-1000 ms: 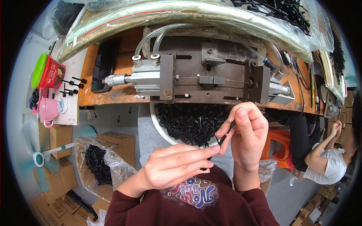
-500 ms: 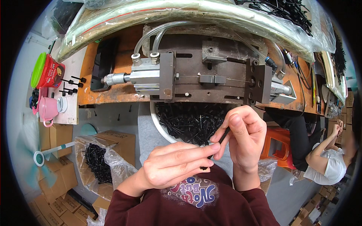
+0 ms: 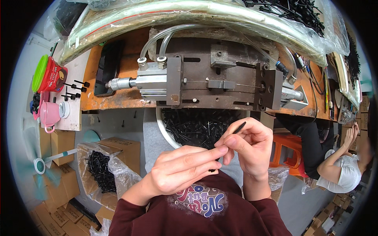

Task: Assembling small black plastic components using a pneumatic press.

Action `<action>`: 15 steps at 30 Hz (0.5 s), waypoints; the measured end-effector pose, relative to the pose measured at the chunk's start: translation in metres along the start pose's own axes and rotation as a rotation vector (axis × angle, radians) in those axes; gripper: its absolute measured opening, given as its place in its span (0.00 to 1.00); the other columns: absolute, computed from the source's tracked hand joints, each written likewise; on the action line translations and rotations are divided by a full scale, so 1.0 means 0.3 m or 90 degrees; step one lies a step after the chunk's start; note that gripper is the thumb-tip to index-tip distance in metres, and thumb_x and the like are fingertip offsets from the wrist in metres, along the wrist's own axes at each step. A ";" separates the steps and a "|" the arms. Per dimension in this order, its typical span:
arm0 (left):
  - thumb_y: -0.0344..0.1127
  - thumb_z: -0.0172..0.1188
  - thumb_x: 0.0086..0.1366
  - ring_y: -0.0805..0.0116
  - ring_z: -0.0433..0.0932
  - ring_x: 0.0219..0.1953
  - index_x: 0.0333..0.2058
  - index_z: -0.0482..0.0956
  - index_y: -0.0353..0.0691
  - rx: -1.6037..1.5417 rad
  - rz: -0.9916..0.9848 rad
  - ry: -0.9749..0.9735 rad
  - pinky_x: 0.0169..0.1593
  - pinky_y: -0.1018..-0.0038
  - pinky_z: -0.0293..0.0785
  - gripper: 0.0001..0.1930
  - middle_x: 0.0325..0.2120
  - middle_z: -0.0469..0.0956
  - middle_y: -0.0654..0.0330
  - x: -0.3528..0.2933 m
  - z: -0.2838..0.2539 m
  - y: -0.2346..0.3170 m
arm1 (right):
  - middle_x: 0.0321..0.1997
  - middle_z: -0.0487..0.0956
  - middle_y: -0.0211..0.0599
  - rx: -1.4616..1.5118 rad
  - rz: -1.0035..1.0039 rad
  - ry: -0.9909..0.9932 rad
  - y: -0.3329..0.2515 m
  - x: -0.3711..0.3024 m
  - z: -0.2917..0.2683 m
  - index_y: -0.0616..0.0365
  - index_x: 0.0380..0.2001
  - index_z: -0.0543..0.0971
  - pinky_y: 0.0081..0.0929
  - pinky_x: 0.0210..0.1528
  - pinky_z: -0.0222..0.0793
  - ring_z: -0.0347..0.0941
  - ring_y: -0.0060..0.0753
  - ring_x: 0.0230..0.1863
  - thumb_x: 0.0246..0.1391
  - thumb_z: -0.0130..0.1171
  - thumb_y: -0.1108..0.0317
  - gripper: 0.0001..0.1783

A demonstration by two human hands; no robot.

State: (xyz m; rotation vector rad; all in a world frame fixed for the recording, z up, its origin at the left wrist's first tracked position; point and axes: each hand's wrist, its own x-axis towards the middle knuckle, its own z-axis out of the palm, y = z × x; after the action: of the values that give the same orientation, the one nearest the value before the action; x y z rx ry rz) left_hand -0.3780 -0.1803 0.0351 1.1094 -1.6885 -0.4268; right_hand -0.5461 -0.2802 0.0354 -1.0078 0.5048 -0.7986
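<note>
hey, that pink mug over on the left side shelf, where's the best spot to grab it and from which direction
Probably by its loop handle. The pink mug stands on the white shelf, and the handle juts out at the near, lower side, toward the cardboard boxes. Coming from that near side looks best: the red and green container and small black parts crowd the far side.

A bowl (image 3: 167,133) of small parts sits below the tabletop (image 3: 122,74); the press (image 3: 212,82) lies on it, a mug (image 3: 50,114) far left.
</note>
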 end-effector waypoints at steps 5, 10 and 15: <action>0.24 0.72 0.43 0.61 0.84 0.37 0.34 0.85 0.33 -0.014 0.008 0.003 0.38 0.71 0.82 0.15 0.44 0.82 0.50 0.010 0.008 -0.004 | 0.36 0.83 0.50 0.081 0.011 0.021 -0.029 0.020 -0.010 0.70 0.40 0.79 0.17 0.25 0.75 0.78 0.24 0.23 0.53 0.61 0.85 0.09; 0.25 0.72 0.45 0.61 0.83 0.37 0.34 0.85 0.30 -0.034 0.007 0.006 0.39 0.72 0.81 0.14 0.46 0.81 0.49 0.007 0.017 -0.021 | 0.32 0.82 0.47 -0.103 -0.166 0.026 0.004 0.021 -0.018 0.72 0.40 0.79 0.18 0.26 0.76 0.79 0.26 0.24 0.53 0.61 0.85 0.10; 0.25 0.71 0.46 0.61 0.83 0.38 0.35 0.84 0.28 -0.019 0.025 -0.005 0.39 0.72 0.81 0.15 0.48 0.81 0.49 0.015 0.012 -0.030 | 0.30 0.83 0.44 -0.063 -0.104 0.065 -0.017 0.029 -0.007 0.71 0.38 0.79 0.16 0.26 0.76 0.80 0.23 0.25 0.54 0.61 0.85 0.08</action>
State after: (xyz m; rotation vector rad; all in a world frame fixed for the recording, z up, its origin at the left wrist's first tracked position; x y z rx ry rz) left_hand -0.3773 -0.1895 0.0297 1.0526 -1.7017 -0.4311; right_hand -0.5439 -0.2898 0.0387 -1.1145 0.5587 -0.9827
